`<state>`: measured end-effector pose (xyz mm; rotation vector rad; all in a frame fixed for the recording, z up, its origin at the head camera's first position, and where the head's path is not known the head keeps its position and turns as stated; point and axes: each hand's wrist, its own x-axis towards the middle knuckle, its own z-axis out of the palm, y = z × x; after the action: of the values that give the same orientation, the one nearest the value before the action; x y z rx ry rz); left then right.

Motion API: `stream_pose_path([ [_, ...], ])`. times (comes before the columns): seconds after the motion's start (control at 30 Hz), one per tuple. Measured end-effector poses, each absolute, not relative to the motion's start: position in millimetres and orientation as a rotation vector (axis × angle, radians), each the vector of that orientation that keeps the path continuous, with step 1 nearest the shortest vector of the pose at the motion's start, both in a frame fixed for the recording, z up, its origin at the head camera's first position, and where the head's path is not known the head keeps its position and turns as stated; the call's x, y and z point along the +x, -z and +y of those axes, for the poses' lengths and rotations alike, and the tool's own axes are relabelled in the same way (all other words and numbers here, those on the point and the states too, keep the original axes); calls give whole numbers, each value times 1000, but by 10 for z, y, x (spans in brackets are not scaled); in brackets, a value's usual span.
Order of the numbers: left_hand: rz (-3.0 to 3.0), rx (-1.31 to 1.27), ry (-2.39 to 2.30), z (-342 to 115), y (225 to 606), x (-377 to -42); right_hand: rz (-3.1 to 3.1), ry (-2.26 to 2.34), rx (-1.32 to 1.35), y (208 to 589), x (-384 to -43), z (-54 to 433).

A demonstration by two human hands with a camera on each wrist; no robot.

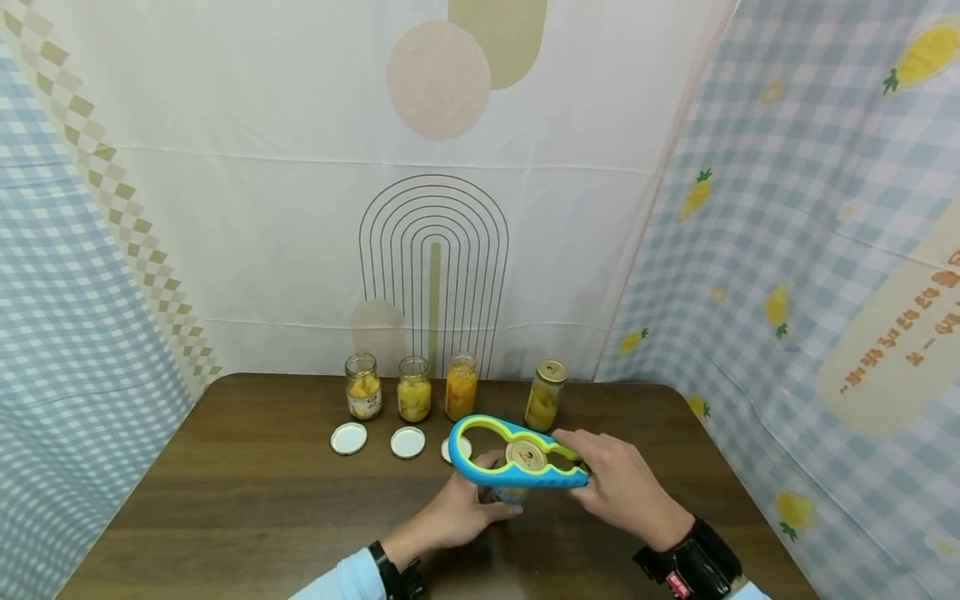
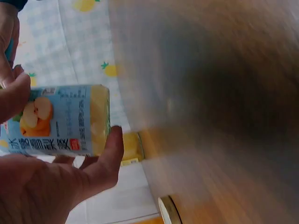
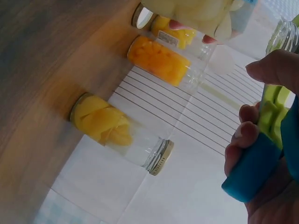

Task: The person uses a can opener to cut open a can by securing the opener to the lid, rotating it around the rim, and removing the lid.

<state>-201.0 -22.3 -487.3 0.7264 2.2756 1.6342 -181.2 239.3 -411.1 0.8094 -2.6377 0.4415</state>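
Note:
My left hand [image 1: 459, 510] holds a glass jar [image 2: 60, 119] of pale fruit pieces with a light blue fruit-picture label. In the left wrist view, its fingers wrap the side and a fingertip is near the jar's base. The jar's gold lid [image 1: 527, 455] shows inside the opening of a blue and green jar opener [image 1: 480, 477]. My right hand [image 1: 626, 483] grips the opener by its handle end; the blue grip [image 3: 252, 168] lies within its fingers. How tightly the opener sits on the lid cannot be told.
Along the back stand open jars of yellow fruit [image 1: 363, 396], [image 1: 414, 398] and orange fruit [image 1: 461, 392]. White lids [image 1: 348, 438], [image 1: 407, 442] lie before them, another lid [image 1: 456, 448] partly behind the opener. A closed gold-lidded jar [image 1: 543, 400] stands right. Cloth backdrops [image 1: 300, 250] surround the brown table [image 1: 225, 492].

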Motion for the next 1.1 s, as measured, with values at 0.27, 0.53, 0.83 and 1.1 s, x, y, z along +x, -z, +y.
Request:
stream_pose_path([
  [0.27,2176,768,-1642,-297,4862,-2051,-2585,-418,878,4119,-1851,2382],
  [0.53,2153,782,-1643,-310,4841,-2044,-2568,-387,887,4126,-1862,2386],
  [0.83,2196,745,-1652,-309,4855,-2043,-2524,-417,866,4176,-1863,2388],
  [1.1,2371,569,-1672,-361,4906,-2019,-2463,-406,697,4296,-1829,2464],
])
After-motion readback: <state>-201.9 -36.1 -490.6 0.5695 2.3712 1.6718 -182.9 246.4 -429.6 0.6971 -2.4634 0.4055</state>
